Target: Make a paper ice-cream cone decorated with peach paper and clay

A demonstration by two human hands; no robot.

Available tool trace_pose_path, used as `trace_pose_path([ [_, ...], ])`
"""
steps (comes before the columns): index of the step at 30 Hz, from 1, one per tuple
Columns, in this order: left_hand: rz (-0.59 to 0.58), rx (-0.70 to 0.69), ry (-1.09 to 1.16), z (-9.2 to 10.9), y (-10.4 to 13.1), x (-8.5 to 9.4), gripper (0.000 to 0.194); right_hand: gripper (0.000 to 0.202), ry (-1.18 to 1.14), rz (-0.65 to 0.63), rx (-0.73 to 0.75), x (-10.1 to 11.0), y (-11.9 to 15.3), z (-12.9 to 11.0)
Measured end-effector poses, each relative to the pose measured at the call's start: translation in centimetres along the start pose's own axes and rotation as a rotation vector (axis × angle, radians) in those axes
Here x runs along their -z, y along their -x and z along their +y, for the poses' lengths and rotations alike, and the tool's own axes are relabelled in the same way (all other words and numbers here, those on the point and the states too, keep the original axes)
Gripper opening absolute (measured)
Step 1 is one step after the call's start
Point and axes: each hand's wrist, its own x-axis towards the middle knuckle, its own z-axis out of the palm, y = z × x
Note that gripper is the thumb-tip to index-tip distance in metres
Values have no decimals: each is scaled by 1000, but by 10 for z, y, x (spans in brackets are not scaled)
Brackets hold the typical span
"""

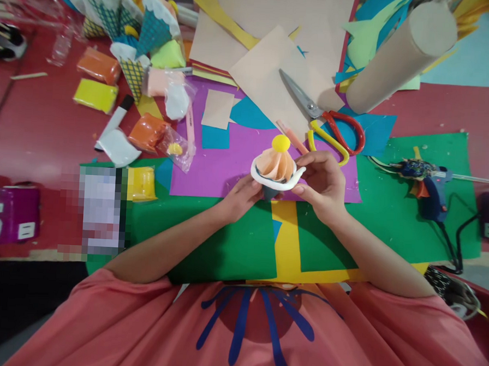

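Note:
A small craft ice cream cone (275, 168) is held up over the purple sheet, with peach swirled folds, a yellow ball on top and a dark cone below. Round its rim runs a white clay strip (269, 182), whose loose end sticks out at the right. My left hand (241, 199) is closed on the cone from the left and below. On the other side my right hand (324, 184) pinches the white strip near its free end between thumb and fingers.
Scissors (312, 107) with red and yellow handles lie beyond my hands. A glue gun (430, 187) rests at right on green card (398, 229). Clay packets (146, 131) and finished cones (131, 62) are at left. A cardboard tube (402, 55) stands at back right.

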Motion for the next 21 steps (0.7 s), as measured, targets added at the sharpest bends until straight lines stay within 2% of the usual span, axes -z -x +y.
trace_pose_path([
  [3, 56, -135, -116, -8, 0, 10, 55, 40, -23, 10, 17, 1, -2, 0],
  [8, 132, -198, -170, 0, 1, 7, 51, 33, -9, 4, 39, -1, -1, -4],
  [11, 91, -183, -113, 6, 3, 1, 50, 29, 26, -7, 54, -2, 1, -5],
  [14, -3, -188, 7, 9, 5, -5, 62, 20, 21, -16, 90, -2, 2, -7],
  [18, -26, -69, 39, 14, 4, -9, 69, 18, 69, -20, 87, -3, 3, -9],
  [21, -16, 72, 82, 21, 0, -11, 65, 20, 82, -27, 78, -3, 5, -9],
])
